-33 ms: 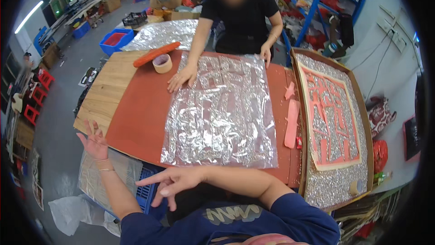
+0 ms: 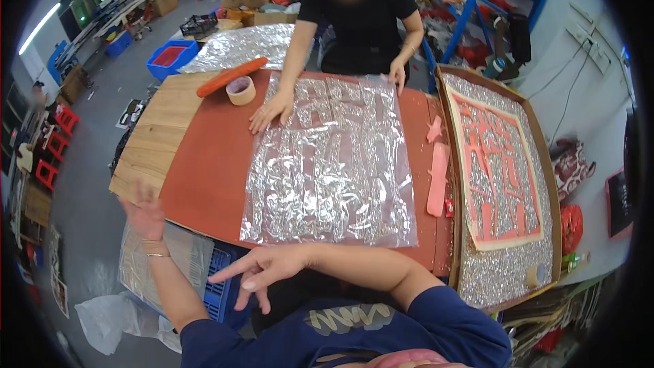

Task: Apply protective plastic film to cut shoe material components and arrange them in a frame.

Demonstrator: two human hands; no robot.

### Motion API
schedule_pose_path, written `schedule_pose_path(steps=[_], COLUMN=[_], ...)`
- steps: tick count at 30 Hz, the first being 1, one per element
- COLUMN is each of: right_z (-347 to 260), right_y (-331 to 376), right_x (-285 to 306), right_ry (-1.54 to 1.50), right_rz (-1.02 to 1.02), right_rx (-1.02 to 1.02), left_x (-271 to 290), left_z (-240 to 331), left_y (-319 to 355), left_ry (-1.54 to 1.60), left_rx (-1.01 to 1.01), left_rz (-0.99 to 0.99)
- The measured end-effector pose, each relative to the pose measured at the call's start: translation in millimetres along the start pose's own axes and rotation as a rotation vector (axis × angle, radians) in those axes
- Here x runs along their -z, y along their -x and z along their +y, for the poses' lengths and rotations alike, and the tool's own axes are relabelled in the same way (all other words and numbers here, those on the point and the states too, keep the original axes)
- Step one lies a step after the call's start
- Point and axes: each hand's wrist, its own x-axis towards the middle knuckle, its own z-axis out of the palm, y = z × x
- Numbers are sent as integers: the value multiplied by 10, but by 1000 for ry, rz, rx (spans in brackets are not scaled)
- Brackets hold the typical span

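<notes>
My left hand (image 2: 144, 213) is raised at the near left corner of the table, palm up and empty, its spread fingers smeared by motion. In front of my body, my right hand (image 2: 269, 269) is empty too; its index finger stretches left and the other fingers hang apart. Beyond it, a clear plastic sheet (image 2: 327, 164) with silvery glitter strips lies on the red-brown mat (image 2: 204, 164). A co-worker's hand (image 2: 276, 109) rests flat on the sheet's far left edge. The co-worker's other hand (image 2: 397, 73) is at its far right corner.
A tape roll (image 2: 240, 91) and an orange-red elongated piece (image 2: 231, 76) lie at the back left. Pink offcuts (image 2: 438, 177) are right of the sheet. The right-hand tray (image 2: 504, 279) holds silver glitter and a cut-out stencil (image 2: 504, 244). A blue crate (image 2: 221, 279) stands below the table's near edge.
The scene sits slightly higher in the view. My left hand has moved a little and is more blurred; my right hand keeps nearly the same pose. The sheet stays in place.
</notes>
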Motion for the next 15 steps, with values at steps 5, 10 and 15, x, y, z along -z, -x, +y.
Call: schedule_pose_path(steps=[5,10,15], right_z=[231,766,1253], right_y=[496,1671,2444], right_x=[-28,-314,-1229], right_ry=[1575,1602,1682], right_rz=[960,1371,1615], right_rx=[-43,-777,-878], left_x=[-1141,-1691,-1200], left_z=[-483,-1501,-1827], left_y=[293,675,1050], left_ry=[-546,-1664,-1657], left_rx=[34,-364,-620], left_rz=[-203,-465,-124])
